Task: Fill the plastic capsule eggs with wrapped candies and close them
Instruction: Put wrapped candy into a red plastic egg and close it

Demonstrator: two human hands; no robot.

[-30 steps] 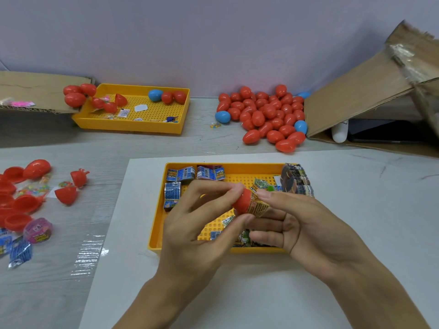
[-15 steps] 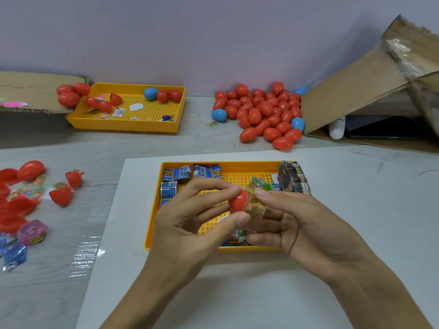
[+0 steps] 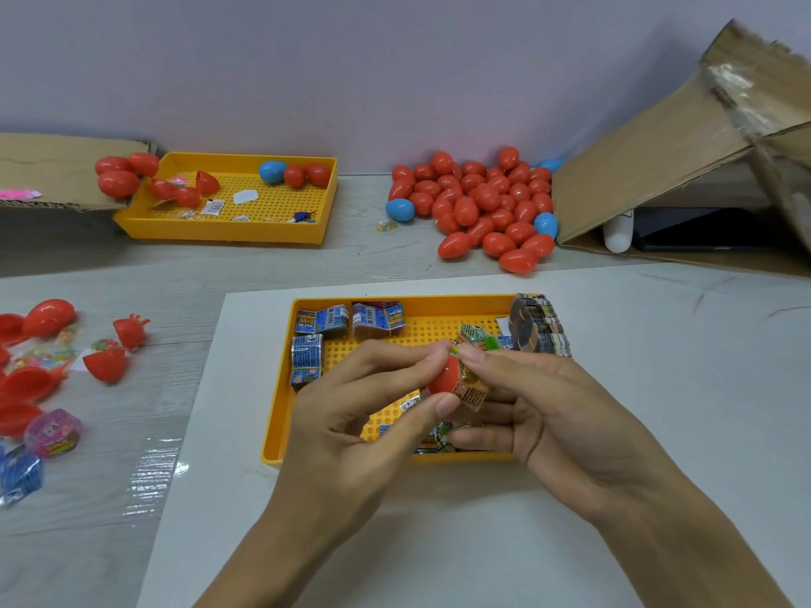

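Right now, above the near yellow tray [image 3: 281,414], my left hand [image 3: 351,414] pinches the red egg half [image 3: 443,378], mouth facing right, while my right hand [image 3: 553,414] pinches the wrapped candy [image 3: 471,391] at it.

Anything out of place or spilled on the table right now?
Yes. One small loose candy lies alone on the bare table between the far yellow tray and the egg pile. The far tray also overhangs the cardboard at its left, sitting tilted.

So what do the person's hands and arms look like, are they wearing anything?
Nothing is worn. The left hand and right hand are bare: no gloves, rings, watch or bracelet showing. Both forearms are bare too, with no sleeves in view. The fingernails are short and plain.
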